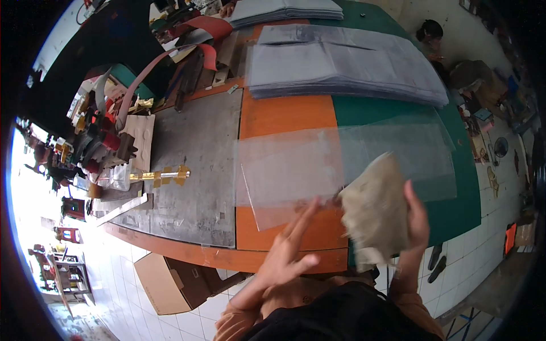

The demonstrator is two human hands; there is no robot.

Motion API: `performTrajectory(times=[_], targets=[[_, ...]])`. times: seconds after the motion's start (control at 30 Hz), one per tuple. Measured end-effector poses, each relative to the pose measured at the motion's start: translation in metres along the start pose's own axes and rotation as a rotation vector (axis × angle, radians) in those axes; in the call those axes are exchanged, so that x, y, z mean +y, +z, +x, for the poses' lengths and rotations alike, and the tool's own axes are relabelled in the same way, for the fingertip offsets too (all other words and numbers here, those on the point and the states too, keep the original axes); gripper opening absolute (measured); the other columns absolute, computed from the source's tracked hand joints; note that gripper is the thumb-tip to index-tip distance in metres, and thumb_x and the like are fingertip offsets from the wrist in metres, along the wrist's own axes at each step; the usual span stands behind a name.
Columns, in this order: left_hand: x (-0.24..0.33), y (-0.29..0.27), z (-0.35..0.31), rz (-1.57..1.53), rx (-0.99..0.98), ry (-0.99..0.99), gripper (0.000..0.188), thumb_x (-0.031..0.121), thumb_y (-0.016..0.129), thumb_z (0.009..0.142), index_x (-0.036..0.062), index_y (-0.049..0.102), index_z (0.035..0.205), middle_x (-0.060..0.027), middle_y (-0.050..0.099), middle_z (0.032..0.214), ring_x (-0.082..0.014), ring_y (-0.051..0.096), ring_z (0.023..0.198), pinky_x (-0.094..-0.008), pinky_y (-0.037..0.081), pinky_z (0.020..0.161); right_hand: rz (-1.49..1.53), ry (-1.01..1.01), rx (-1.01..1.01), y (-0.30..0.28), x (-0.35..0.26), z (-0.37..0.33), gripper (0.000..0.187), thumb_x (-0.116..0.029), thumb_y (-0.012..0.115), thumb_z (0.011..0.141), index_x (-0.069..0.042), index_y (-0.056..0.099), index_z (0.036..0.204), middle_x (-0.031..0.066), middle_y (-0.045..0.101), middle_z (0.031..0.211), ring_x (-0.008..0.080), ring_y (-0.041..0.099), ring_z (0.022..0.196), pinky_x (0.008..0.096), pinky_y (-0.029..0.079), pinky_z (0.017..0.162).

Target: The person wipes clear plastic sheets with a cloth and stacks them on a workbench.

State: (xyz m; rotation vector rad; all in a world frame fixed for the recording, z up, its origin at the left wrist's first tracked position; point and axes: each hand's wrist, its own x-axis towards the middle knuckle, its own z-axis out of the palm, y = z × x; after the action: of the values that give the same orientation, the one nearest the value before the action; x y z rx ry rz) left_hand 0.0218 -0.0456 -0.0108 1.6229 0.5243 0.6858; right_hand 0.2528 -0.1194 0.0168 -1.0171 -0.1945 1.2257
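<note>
My right hand grips a beige cloth with frayed edges by its right side. The rag is raised in front of the table's near edge and covers part of what lies behind it. My left hand is open, its thumb spread from the fingers and nothing in it. Its fingertips reach over the near side of a clear plastic sheet; whether they touch it I cannot tell. This thin sheet lies across the orange and green parts of the table, with at least one more clear sheet overlapping it.
A thick stack of clear plastic sheets lies beyond, another stack farther back. To the left are a grey metal plate and a machine with red parts. A cardboard box sits below. Another person is at the far right.
</note>
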Motion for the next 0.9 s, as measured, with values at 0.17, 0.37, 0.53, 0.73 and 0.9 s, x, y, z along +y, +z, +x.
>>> performTrajectory(times=[0.17, 0.37, 0.53, 0.73, 0.9], targets=[[0.017, 0.018, 0.010, -0.773, 0.066, -0.636, 0.050, 0.027, 0.045, 0.092, -0.0015, 0.029, 0.130, -0.0105, 0.043, 0.124, -0.0190, 0.042, 0.114, -0.0336, 0.035, 0.095, -0.154, 0.090, -0.235, 0.020, 0.027, -0.012, 0.041, -0.031, 0.049, 0.088, 0.005, 0.052, 0.107, 0.0099, 0.060, 0.098, 0.0162, 0.058, 0.087, 0.0276, 0.045, 0.078], [0.007, 0.015, 0.004, -0.656, 0.242, -0.324, 0.031, 0.018, 0.041, 0.093, 0.0035, 0.042, 0.120, -0.0083, 0.051, 0.116, -0.0196, 0.049, 0.107, -0.0380, 0.036, 0.094, -0.765, -0.461, -0.328, 0.032, 0.028, -0.011, 0.034, -0.015, 0.058, 0.083, 0.002, 0.050, 0.112, 0.0096, 0.056, 0.102, 0.0171, 0.051, 0.095, 0.0283, 0.039, 0.082], [0.021, -0.018, 0.019, 0.575, -0.001, 0.595, 0.028, 0.019, 0.053, 0.081, 0.0137, 0.056, 0.108, -0.0026, 0.053, 0.119, -0.0185, 0.049, 0.111, -0.0443, 0.029, 0.099, -0.985, -1.168, -0.385, 0.036, 0.017, 0.002, 0.023, -0.004, 0.069, 0.062, -0.008, 0.061, 0.083, 0.0062, 0.056, 0.098, 0.0175, 0.050, 0.084, 0.0299, 0.042, 0.068], [-0.017, -0.003, -0.034, 1.009, -0.163, 0.335, 0.033, 0.022, 0.058, 0.071, 0.0182, 0.059, 0.103, 0.0011, 0.050, 0.123, -0.0140, 0.047, 0.112, -0.0466, 0.025, 0.101, -1.416, -0.597, -0.525, 0.001, 0.022, -0.010, 0.024, 0.010, 0.053, 0.066, -0.009, 0.063, 0.076, 0.0058, 0.055, 0.110, 0.0223, 0.052, 0.093, 0.0320, 0.045, 0.070], [-0.019, -0.003, -0.057, 0.873, -0.045, 0.149, 0.041, 0.011, 0.063, 0.071, 0.0096, 0.054, 0.110, -0.0065, 0.053, 0.113, -0.0212, 0.054, 0.101, -0.0359, 0.043, 0.086, -1.322, -0.506, -0.356, 0.004, 0.033, -0.010, 0.023, 0.008, 0.045, 0.078, -0.005, 0.060, 0.090, 0.0089, 0.055, 0.108, 0.0221, 0.055, 0.087, 0.0310, 0.047, 0.067]])
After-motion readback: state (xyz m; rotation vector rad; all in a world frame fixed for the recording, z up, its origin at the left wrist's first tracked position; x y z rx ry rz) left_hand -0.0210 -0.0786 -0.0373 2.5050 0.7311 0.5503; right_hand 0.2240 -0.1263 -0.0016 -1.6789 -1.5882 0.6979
